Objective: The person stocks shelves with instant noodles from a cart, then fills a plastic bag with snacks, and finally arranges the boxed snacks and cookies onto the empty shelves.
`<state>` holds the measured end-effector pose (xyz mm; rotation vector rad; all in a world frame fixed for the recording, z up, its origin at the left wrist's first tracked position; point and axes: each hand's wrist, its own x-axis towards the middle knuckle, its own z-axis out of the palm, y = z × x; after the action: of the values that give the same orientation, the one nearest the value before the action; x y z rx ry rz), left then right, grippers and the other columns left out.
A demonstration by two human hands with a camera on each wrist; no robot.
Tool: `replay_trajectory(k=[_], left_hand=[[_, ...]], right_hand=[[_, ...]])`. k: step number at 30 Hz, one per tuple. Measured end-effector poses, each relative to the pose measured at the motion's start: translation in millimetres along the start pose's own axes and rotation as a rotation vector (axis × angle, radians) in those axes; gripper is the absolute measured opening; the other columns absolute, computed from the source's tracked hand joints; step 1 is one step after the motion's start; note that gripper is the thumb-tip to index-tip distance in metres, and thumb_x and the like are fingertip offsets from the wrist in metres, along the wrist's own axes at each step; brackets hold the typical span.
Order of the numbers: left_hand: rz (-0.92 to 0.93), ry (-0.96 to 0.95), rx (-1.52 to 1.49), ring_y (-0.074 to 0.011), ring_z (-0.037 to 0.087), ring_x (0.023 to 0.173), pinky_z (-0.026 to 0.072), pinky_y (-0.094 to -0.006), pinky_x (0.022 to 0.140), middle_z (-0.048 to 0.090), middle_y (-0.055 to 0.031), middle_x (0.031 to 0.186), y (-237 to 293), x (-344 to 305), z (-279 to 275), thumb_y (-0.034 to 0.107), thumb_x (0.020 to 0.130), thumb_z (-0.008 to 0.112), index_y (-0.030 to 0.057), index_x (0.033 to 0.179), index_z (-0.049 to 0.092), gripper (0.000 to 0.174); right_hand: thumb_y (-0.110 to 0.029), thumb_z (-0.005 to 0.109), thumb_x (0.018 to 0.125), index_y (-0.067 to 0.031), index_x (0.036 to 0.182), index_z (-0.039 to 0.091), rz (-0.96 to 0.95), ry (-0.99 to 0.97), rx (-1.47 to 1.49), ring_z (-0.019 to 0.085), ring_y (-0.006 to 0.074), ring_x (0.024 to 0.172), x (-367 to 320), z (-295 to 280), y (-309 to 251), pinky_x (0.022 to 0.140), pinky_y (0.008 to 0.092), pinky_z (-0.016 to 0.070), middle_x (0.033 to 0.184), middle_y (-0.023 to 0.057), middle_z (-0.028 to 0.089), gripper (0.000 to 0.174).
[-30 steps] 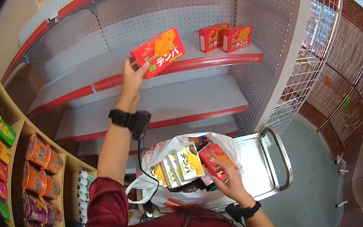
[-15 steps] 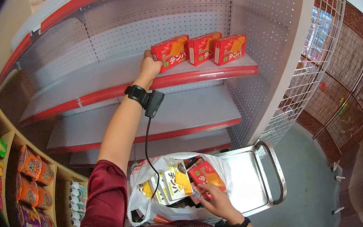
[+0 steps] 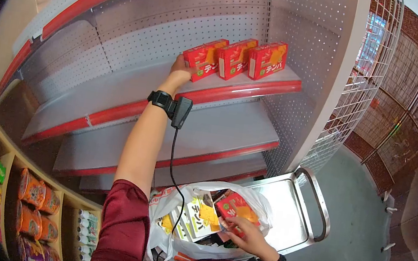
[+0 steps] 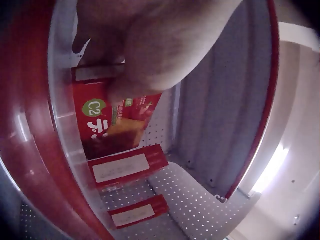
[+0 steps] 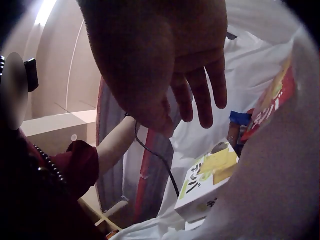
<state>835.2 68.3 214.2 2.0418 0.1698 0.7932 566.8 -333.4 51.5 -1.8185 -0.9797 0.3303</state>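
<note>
On the upper shelf, my left hand grips the left end of a red biscuit box. The left wrist view has the thumb side over the front of this upright box, with some fingers hidden behind it. Two matching boxes, a middle one and a right one, stand to its right. My right hand hovers over a white plastic bag, fingers extended and loosely spread. Close by its fingers lie a red biscuit box and several white biscuit boxes inside the bag.
The bag sits on a metal cart with a curved handle. A lower shelf runs beneath the upper one. At left, a wooden rack holds snack packs and bottles. A black cable hangs from my left wrist.
My left hand has lowered the red box from mid-air onto the shelf and moved it right beside the others. The right hand has come off the red box in the bag, its fingers now apart.
</note>
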Motion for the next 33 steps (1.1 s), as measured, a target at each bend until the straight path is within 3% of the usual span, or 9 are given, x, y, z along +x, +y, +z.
replay_trajectory(k=[9, 16, 23, 25, 28, 30, 31, 33], left_hand=[[0.038, 0.091, 0.195, -0.0324, 0.054, 0.099, 0.0425, -0.0361, 0.082, 0.056, -0.018, 0.105, 9, -2, 11, 0.022, 0.065, 0.071, 0.0039, 0.112, 0.045, 0.057], [0.117, 0.12, 0.098, -0.0331, 0.053, 0.099, 0.0423, -0.0362, 0.083, 0.056, -0.0189, 0.105, 1, -2, 15, 0.022, 0.065, 0.069, 0.0036, 0.113, 0.044, 0.057], [0.046, 0.143, 0.209, -0.0328, 0.054, 0.099, 0.0425, -0.0356, 0.084, 0.055, -0.0206, 0.105, 18, -7, 13, 0.025, 0.064, 0.071, 0.0013, 0.119, 0.039, 0.068], [0.013, 0.155, 0.215, -0.0323, 0.054, 0.099, 0.0425, -0.035, 0.084, 0.055, -0.0212, 0.105, 18, -11, 12, 0.026, 0.064, 0.072, 0.0002, 0.121, 0.037, 0.072], [-0.059, 0.194, 0.169, -0.0298, 0.055, 0.098, 0.043, -0.035, 0.084, 0.056, -0.0206, 0.104, 44, -34, 6, 0.025, 0.064, 0.072, -0.001, 0.124, 0.033, 0.076], [0.362, 0.48, 0.069, -0.0273, 0.057, 0.091, 0.0438, -0.0368, 0.081, 0.058, -0.0168, 0.098, 42, -37, 3, 0.022, 0.067, 0.071, 0.0009, 0.123, 0.034, 0.07], [0.353, 0.471, 0.074, -0.0273, 0.057, 0.091, 0.0438, -0.0368, 0.081, 0.058, -0.0168, 0.098, 38, -44, -1, 0.022, 0.067, 0.071, 0.0009, 0.123, 0.034, 0.07], [0.464, 0.492, 0.103, -0.0236, 0.058, 0.083, 0.0448, -0.0347, 0.078, 0.059, -0.0128, 0.091, 75, -79, -21, 0.015, 0.072, 0.067, 0.0008, 0.117, 0.042, 0.053]], right_hand=[[-0.017, 0.059, 0.078, -0.0028, 0.114, 0.046, 0.021, -0.014, -0.004, 0.055, 0.0285, 0.094, 1, -5, -2, 0.08, 0.0337, 0.0438, 0.104, 0.0148, 0.054, 0.04], [-0.016, 0.059, 0.077, -0.0031, 0.113, 0.047, 0.009, -0.01, -0.014, 0.055, 0.0286, 0.093, 0, -3, 6, 0.079, 0.0341, 0.0441, 0.102, 0.0148, 0.055, 0.04], [-0.017, 0.059, 0.077, -0.0038, 0.112, 0.048, 0.019, -0.016, -0.026, 0.055, 0.0296, 0.092, 2, -7, 1, 0.079, 0.0348, 0.0442, 0.101, 0.015, 0.055, 0.039], [-0.015, 0.061, 0.078, -0.004, 0.11, 0.049, -0.001, 0.021, -0.117, 0.058, 0.0248, 0.084, 0, -4, 2, 0.073, 0.0335, 0.0457, 0.096, 0.0131, 0.056, 0.037], [-0.015, 0.061, 0.078, -0.0039, 0.111, 0.049, -0.048, 0.037, -0.102, 0.058, 0.0258, 0.085, 0, -2, 4, 0.074, 0.0339, 0.0454, 0.096, 0.0134, 0.056, 0.037], [-0.016, 0.061, 0.077, -0.0037, 0.111, 0.048, -0.055, 0.035, -0.151, 0.057, 0.0267, 0.086, 0, -1, 3, 0.075, 0.0341, 0.0451, 0.097, 0.014, 0.056, 0.038], [-0.016, 0.061, 0.077, -0.0037, 0.111, 0.049, -0.061, 0.043, -0.127, 0.057, 0.0267, 0.086, -1, -1, 2, 0.076, 0.0342, 0.045, 0.097, 0.0141, 0.056, 0.038], [-0.016, 0.061, 0.077, -0.0042, 0.111, 0.049, -0.019, 0.047, -0.085, 0.057, 0.0274, 0.088, 1, 0, -4, 0.077, 0.0346, 0.0446, 0.097, 0.0145, 0.056, 0.037]])
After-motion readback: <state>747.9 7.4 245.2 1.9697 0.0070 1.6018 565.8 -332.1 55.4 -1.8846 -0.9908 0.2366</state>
